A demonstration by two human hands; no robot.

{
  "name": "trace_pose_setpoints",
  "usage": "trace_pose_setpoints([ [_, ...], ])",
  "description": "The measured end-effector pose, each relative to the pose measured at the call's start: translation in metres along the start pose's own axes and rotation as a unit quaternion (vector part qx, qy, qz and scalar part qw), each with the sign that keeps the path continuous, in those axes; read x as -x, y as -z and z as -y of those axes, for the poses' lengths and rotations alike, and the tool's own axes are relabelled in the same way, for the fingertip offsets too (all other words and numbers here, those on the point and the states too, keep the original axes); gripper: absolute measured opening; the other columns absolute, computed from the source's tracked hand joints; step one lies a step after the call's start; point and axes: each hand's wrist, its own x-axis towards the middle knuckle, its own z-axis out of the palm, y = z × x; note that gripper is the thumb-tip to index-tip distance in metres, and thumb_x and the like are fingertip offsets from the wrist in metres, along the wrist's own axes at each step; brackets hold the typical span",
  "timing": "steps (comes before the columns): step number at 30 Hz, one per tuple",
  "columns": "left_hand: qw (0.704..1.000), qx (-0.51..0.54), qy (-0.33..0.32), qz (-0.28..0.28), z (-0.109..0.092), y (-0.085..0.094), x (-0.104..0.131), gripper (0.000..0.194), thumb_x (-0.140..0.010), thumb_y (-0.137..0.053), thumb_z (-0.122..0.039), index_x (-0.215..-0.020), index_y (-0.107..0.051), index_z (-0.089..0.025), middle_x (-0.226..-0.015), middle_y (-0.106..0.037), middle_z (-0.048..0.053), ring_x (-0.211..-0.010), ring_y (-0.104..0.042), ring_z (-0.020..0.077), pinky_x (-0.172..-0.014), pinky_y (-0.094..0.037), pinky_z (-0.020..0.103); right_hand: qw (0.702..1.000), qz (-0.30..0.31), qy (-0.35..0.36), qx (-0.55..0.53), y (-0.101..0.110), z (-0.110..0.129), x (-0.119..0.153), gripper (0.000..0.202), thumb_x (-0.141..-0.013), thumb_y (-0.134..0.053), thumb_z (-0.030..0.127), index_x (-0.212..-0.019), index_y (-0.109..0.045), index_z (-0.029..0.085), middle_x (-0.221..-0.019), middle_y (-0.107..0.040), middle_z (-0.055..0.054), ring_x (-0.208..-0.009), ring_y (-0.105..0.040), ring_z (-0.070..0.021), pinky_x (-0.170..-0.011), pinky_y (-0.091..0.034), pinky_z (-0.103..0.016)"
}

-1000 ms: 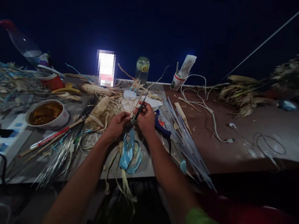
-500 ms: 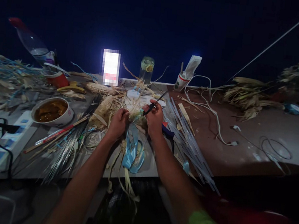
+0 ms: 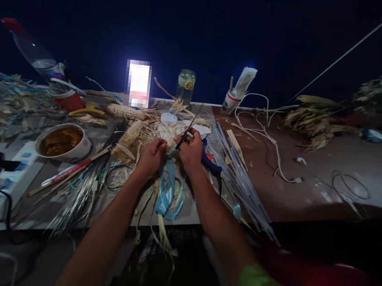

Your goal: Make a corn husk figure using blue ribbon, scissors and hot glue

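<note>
Husk strips (image 3: 164, 238) hang over the near edge of the table (image 3: 191, 209), nearer than both hands; blue ribbon loops (image 3: 165, 197) lie just beyond, b/w the forearms. Next, L hand (image 3: 151, 157) has thumb & fingers pinched nearly closed on a pale wisp (image 3: 170, 147), prob. husk; exact grip can't tell. R hand (image 3: 192, 152) is part-curled w/ fingers closed on a dark tool (image 3: 182, 141), prob. scissors, tip pointing away; blade gap can't tell. Work looks mid-way, IMO: material in hand, loose strips about, no finished pc. identifiable; amt left unclear. Clear rods (image 3: 240, 180) lie R of the R hand, blue tool (image 3: 212, 164) just beside it; bowl (image 3: 82, 150) well L of the L hand. Beyond hands: white lid (image 3: 168, 119), corncob (image 3: 126, 112) to L, then jar (image 3: 184, 92) & cup (image 3: 229, 104) at far edge.
</note>
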Motion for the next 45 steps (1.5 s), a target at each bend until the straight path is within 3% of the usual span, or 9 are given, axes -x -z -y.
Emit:
trace_pose_setpoints([
  [6, 1.000, -0.007, -0.017, 0.018, 0.001, 0.002, -0.001, 0.017, -0.081, -0.045, -0.032, -0.075, -0.052, -0.018, -0.062, -0.048, -0.002, -0.058, -0.042, 0.0109, -0.055, -0.034, 0.024, 1.000, -0.003, -0.007, 0.019, 0.004, 0.008, -0.001, 0.051, -0.062, -0.068, 0.029, -0.105, -0.040, 0.018, -0.068, -0.060, 0.003, -0.060, -0.057, -0.0097, -0.057, -0.044, -0.021],
  [10, 0.999, -0.032, -0.031, 0.001, -0.001, 0.005, -0.001, 0.017, -0.081, -0.045, -0.030, -0.074, -0.052, -0.018, -0.062, -0.049, -0.001, -0.059, -0.044, 0.0115, -0.056, -0.035, 0.024, 1.000, 0.013, -0.006, 0.020, 0.007, 0.009, -0.002, 0.054, -0.064, -0.067, 0.034, -0.108, -0.040, 0.018, -0.065, -0.058, 0.005, -0.057, -0.053, -0.0085, -0.055, -0.042, -0.021],
  [17, 0.993, 0.014, -0.021, -0.111, 0.003, 0.014, -0.004, 0.017, -0.083, -0.045, -0.031, -0.078, -0.052, -0.017, -0.063, -0.046, -0.002, -0.058, -0.041, 0.0108, -0.056, -0.035, 0.023, 0.984, 0.145, 0.058, 0.084, 0.014, 0.012, 0.002, 0.043, -0.065, -0.065, 0.038, -0.099, -0.053, 0.016, -0.070, -0.055, 0.003, -0.061, -0.052, -0.0078, -0.059, -0.043, -0.021],
  [20, 0.986, 0.004, -0.009, -0.168, 0.005, 0.018, -0.005, 0.015, -0.084, -0.043, -0.030, -0.080, -0.052, -0.018, -0.064, -0.046, -0.001, -0.060, -0.042, 0.0114, -0.057, -0.036, 0.024, 0.960, 0.204, 0.077, 0.176, 0.013, 0.009, 0.006, 0.039, -0.066, -0.065, 0.036, -0.098, -0.056, 0.016, -0.074, -0.060, 0.001, -0.066, -0.056, -0.0102, -0.063, -0.044, -0.022],
  [24, 0.977, -0.009, -0.016, -0.211, 0.007, 0.021, -0.008, 0.013, -0.084, -0.042, -0.028, -0.079, -0.050, -0.019, -0.064, -0.047, -0.001, -0.059, -0.044, 0.0123, -0.058, -0.038, 0.024, 0.913, 0.234, 0.122, 0.311, 0.011, 0.005, 0.010, 0.033, -0.069, -0.063, 0.037, -0.096, -0.060, 0.018, -0.076, -0.064, 0.000, -0.069, -0.059, -0.0124, -0.065, -0.043, -0.023],
  [28, 0.977, -0.026, -0.021, -0.212, 0.011, 0.020, -0.009, 0.013, -0.085, -0.041, -0.028, -0.082, -0.049, -0.019, -0.066, -0.049, 0.000, -0.062, -0.048, 0.0134, -0.061, -0.039, 0.025, 0.873, 0.244, 0.149, 0.395, 0.008, 0.007, 0.016, 0.032, -0.072, -0.059, 0.040, -0.096, -0.061, 0.020, -0.074, -0.066, 0.000, -0.068, -0.059, -0.0128, -0.063, -0.040, -0.022],
  [32, 0.977, -0.060, -0.027, -0.202, 0.009, 0.018, -0.007, 0.012, -0.086, -0.041, -0.028, -0.082, -0.049, -0.019, -0.068, -0.051, 0.000, -0.066, -0.050, 0.0136, -0.064, -0.040, 0.025, 0.856, 0.245, 0.164, 0.424, 0.005, 0.011, 0.020, 0.030, -0.073, -0.058, 0.041, -0.096, -0.062, 0.020, -0.075, -0.067, 0.000, -0.068, -0.060, -0.0137, -0.062, -0.038, -0.023],
  [45, 0.977, -0.090, -0.025, -0.191, 0.007, 0.017, -0.003, 0.015, -0.086, -0.040, -0.029, -0.088, -0.050, -0.018, -0.074, -0.054, 0.002, -0.072, -0.052, 0.0139, -0.068, -0.039, 0.025, 0.861, 0.234, 0.158, 0.423, 0.000, 0.006, 0.023, 0.033, -0.073, -0.061, 0.042, -0.100, -0.061, 0.023, -0.082, -0.069, -0.003, -0.076, -0.063, -0.0189, -0.066, -0.042, -0.026],
])
